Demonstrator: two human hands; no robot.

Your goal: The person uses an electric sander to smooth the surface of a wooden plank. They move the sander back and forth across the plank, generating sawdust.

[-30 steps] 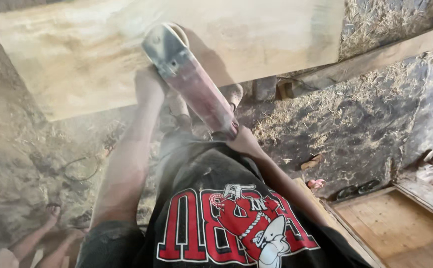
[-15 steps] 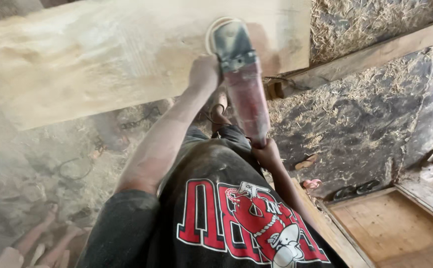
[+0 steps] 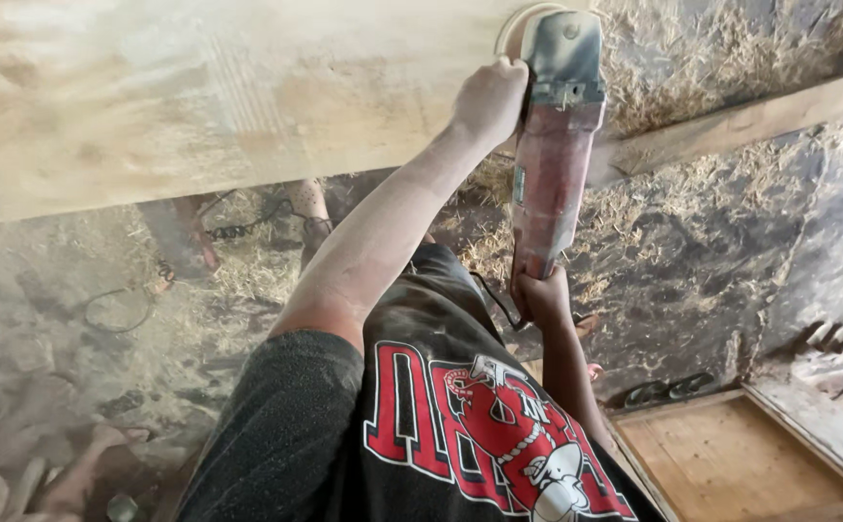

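A red and grey angle grinder [image 3: 555,135] lies flat on the right end of a pale wooden board [image 3: 199,97], its round disc at the board's far right. My left hand [image 3: 489,97] grips the side handle by the tool's grey head. At the rear end of the red body, my right hand [image 3: 540,292] is closed around it. Both arms are dusty. A black cord [image 3: 495,300] trails from the tool's back near my right hand.
Sawdust and shavings cover the dark ground [image 3: 712,242]. A wooden beam [image 3: 750,121] runs along at the right. A wooden frame with a plywood panel [image 3: 731,454] lies at bottom right. Cables [image 3: 247,227] and a support leg [image 3: 175,237] sit under the board.
The grinder has travelled to the right along the board, from its middle to its right end, with both hands still on it. The view shifted with it.
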